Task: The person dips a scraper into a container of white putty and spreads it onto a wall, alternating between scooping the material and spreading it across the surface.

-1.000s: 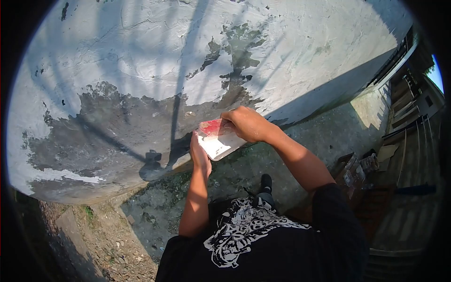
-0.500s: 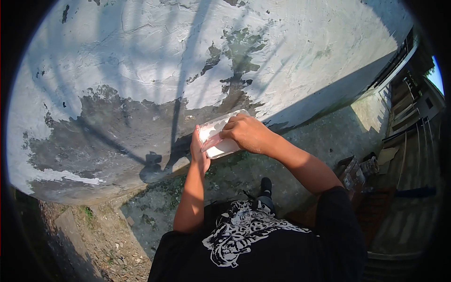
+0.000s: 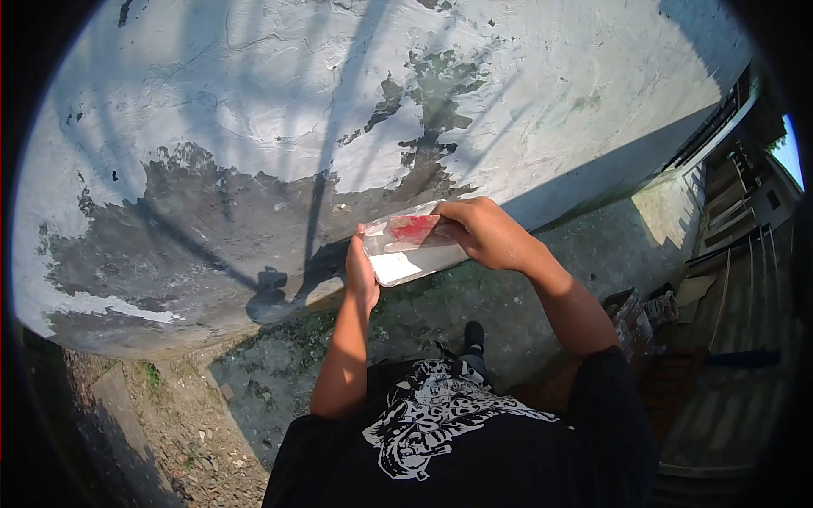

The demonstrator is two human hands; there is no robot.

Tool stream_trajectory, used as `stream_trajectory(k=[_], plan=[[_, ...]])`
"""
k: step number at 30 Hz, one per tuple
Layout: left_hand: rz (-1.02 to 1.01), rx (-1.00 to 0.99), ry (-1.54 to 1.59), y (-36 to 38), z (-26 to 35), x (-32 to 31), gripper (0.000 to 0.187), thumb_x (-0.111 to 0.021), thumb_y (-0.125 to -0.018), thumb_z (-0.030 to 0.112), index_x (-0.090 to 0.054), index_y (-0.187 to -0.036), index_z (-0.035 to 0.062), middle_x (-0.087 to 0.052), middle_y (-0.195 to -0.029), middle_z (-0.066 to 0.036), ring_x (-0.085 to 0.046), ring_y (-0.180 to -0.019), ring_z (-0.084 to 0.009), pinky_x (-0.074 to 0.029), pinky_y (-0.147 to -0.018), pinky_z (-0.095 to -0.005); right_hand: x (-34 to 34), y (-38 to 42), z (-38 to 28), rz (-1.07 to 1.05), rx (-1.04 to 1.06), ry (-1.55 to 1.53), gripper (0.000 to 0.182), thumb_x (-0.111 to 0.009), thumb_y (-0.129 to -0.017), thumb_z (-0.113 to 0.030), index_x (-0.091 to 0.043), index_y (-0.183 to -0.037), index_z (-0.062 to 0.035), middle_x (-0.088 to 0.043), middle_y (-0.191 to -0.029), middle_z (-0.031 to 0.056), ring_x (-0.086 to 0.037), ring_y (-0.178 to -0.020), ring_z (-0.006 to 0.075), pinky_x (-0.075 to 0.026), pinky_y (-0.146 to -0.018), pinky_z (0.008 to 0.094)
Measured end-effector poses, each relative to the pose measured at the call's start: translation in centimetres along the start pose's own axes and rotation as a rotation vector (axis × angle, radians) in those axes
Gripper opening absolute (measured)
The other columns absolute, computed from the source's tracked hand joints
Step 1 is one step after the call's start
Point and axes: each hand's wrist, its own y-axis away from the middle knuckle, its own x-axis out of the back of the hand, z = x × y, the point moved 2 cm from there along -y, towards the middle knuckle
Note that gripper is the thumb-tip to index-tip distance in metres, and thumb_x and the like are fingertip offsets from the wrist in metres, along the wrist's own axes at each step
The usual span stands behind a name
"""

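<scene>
A peeling white plaster wall (image 3: 584,102) with a bare grey patch (image 3: 212,229) rises beside sunlit and shaded grey concrete ground (image 3: 584,254). The half-curled left hand (image 3: 362,273) supports a pale rectangular tray (image 3: 429,270); the right hand (image 3: 489,233) pinches a flat red-marked scraper (image 3: 412,229) over it.

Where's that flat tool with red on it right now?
Near the head view's centre, the flat tool is in the right hand, at the tray the left hand supports.

One left hand (image 3: 362,273), one right hand (image 3: 493,234), one tray (image 3: 408,266), one flat tool (image 3: 411,229), one wall (image 3: 559,110), one shoe (image 3: 473,335), one shirt (image 3: 525,461)
</scene>
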Motion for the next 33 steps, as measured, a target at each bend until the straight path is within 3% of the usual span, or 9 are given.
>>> stream_trajectory(k=[3,4,9,12,15,22,33], plan=[[-0.028,0.011,0.036,0.2,-0.5,-0.7,0.049,-0.038,-0.108,0.044,-0.059,-0.127,0.0036,-0.067,-0.120,-0.010,-0.065,-0.109,-0.0237,-0.050,-0.099,-0.0403,-2.1,0.7,0.4,-0.091,0.010,0.137,0.021,-0.065,-0.089,-0.004,-0.065,-0.108,0.0032,-0.069,-0.092,0.0234,-0.065,-0.091,0.0452,-0.050,-0.079,0.0509],[-0.052,0.018,0.053,0.5,-0.6,-1.1,0.050,-0.038,-0.108,0.044,-0.059,-0.127,0.0033,-0.067,-0.119,-0.010,-0.065,-0.109,-0.0236,-0.050,-0.099,-0.0404,-2.6,0.6,0.2,-0.123,-0.027,0.124,0.029,-0.067,-0.079,0.000,-0.066,-0.107,-0.0001,-0.070,-0.094,0.0264,-0.066,-0.093,0.0469,-0.053,-0.081,0.0523],[-0.043,-0.014,0.020,0.6,-1.3,-1.5,0.050,-0.037,-0.108,0.043,-0.059,-0.127,0.0019,-0.068,-0.118,-0.011,-0.066,-0.106,-0.0241,-0.051,-0.097,-0.0404,-2.5,0.0,0.8,-0.092,-0.084,0.114,0.026,-0.070,-0.081,-0.004,-0.066,-0.106,0.0010,-0.070,-0.092,0.0259,-0.066,-0.093,0.0466,-0.052,-0.079,0.0525],[-0.023,-0.015,0.000,0.9,-0.8,-1.3,0.050,-0.037,-0.108,0.042,-0.059,-0.128,0.0021,-0.068,-0.116,-0.011,-0.066,-0.105,-0.0240,-0.051,-0.095,-0.0398,0.3,0.0,-0.2,0.076,-0.119,-0.079,0.020,-0.067,-0.084,-0.003,-0.065,-0.103,0.0039,-0.068,-0.092,0.0274,-0.064,-0.092,0.0471,-0.050,-0.078,0.0519],[-0.026,0.001,-0.030,0.8,-1.0,-0.6,0.049,-0.037,-0.107,0.042,-0.059,-0.128,0.0029,-0.068,-0.117,-0.010,-0.066,-0.106,-0.0238,-0.051,-0.095,-0.0390,1.2,0.5,-0.9,0.155,-0.117,0.021,0.020,-0.067,-0.084,-0.003,-0.066,-0.103,0.0030,-0.069,-0.092,0.0259,-0.065,-0.091,0.0467,-0.051,-0.078,0.0519],[-0.079,-0.017,0.005,1.3,-0.5,-2.0,0.050,-0.036,-0.108,0.045,-0.060,-0.126,0.0047,-0.067,-0.119,-0.010,-0.065,-0.108,-0.0231,-0.050,-0.097,-0.0385,-1.5,1.0,-1.8,-0.027,-0.145,0.178,0.023,-0.066,-0.080,-0.002,-0.068,-0.103,-0.0046,-0.072,-0.092,0.0226,-0.068,-0.091,0.0436,-0.054,-0.079,0.0522],[-0.075,-0.028,0.012,1.6,-0.1,-2.0,0.050,-0.035,-0.108,0.045,-0.059,-0.127,0.0047,-0.067,-0.121,-0.010,-0.064,-0.112,-0.0234,-0.048,-0.100,-0.0391,-1.8,1.4,-1.9,0.045,-0.085,0.173,0.024,-0.063,-0.079,0.000,-0.065,-0.103,-0.0011,-0.071,-0.093,0.0232,-0.068,-0.092,0.0439,-0.054,-0.078,0.0524]])
